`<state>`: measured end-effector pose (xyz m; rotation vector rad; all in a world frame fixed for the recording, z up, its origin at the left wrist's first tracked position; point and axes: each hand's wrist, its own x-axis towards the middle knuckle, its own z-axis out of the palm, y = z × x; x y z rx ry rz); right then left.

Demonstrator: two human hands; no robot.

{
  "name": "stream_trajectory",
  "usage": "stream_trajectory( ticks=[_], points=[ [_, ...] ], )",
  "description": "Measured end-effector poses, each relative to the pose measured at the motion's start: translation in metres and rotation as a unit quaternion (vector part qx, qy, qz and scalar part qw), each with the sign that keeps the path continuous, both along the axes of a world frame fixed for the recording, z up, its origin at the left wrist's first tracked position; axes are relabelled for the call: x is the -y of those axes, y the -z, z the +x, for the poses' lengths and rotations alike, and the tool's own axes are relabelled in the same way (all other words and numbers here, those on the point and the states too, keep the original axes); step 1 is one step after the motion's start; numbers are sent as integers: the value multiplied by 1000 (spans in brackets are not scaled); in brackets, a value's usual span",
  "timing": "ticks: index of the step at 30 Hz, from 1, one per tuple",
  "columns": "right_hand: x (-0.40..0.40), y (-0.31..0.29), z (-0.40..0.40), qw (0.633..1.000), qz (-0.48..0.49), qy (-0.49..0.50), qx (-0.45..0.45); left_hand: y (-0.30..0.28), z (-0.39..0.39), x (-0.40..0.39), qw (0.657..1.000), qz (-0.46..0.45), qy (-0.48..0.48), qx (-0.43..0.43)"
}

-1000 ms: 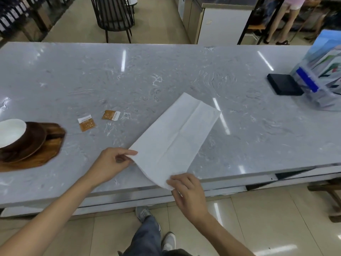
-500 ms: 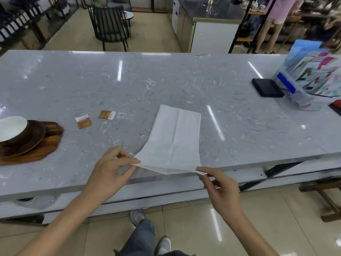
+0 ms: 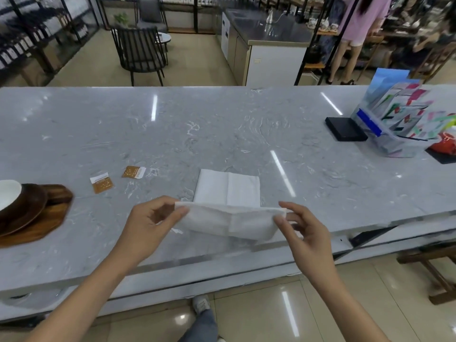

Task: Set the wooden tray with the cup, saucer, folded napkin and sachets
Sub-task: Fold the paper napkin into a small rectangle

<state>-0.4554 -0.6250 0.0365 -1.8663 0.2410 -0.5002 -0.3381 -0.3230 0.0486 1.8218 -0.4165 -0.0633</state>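
A white napkin [image 3: 228, 191] lies on the grey marble counter [image 3: 222, 134], its near edge lifted and folded over away from me. My left hand [image 3: 150, 223] pinches the near left corner and my right hand [image 3: 299, 225] pinches the near right corner. The wooden tray [image 3: 37, 223] sits at the far left edge with a dark brown saucer [image 3: 27, 208] on it and a white cup [image 3: 8, 193], cut off by the frame, on the saucer. Two orange sachets, one [image 3: 102, 185] beside the tray and the other [image 3: 133, 172] farther right, lie flat on the counter.
A black box [image 3: 345, 129] and a clear holder of coloured leaflets [image 3: 399, 119] stand at the counter's right end, with a red object [image 3: 447, 145] beyond. A wooden stool [image 3: 434, 270] stands on the floor at right. People stand behind the counter at the far right.
The napkin turned from slanted to square with the counter edge. Both hands lifted its near edge and are bringing it over toward the far edge. The view tilted upward.
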Motion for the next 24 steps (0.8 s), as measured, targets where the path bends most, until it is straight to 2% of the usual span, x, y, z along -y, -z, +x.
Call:
stream_trajectory(
  ticks=[4, 9, 12, 17, 24],
  points=[
    [15, 6, 51, 999, 36, -8, -6, 8, 54, 27, 999, -32, -25, -26],
    [34, 24, 115, 998, 60, 7, -32, 38, 126, 68, 999, 4, -51, -14],
    [46, 42, 149, 994, 84, 18, -71, 58, 160, 85, 997, 23, -56, -38],
    [60, 82, 188, 986, 65, 59, -139, 95, 190, 97, 992, 88, -70, -58],
    [60, 111, 206, 973, -22, 97, -208, 122, 204, 103, 978, 169, -97, -70]
  ],
)
